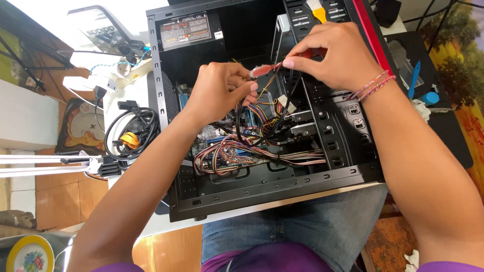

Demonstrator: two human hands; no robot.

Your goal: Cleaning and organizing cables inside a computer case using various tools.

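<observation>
An open black computer case (282, 194) lies on its side on a white table in front of me. My left hand (219, 90) reaches into the case, fingers curled around thin wires above the board. My right hand (335, 58) pinches a flat red cable (266, 69) between thumb and fingers, close to the left hand's fingertips. Bundles of coloured wires (237, 153) lie over the board below both hands. A power supply (184, 31) sits in the case's upper left corner. The drive cage (322, 126) stands under my right wrist.
A coiled black cable (132, 133) and a white power strip (103, 65) lie left of the case. A yellow brush (317, 10) rests at the top. A blue tool (414, 79) and black mat are on the right. My knees are under the table edge.
</observation>
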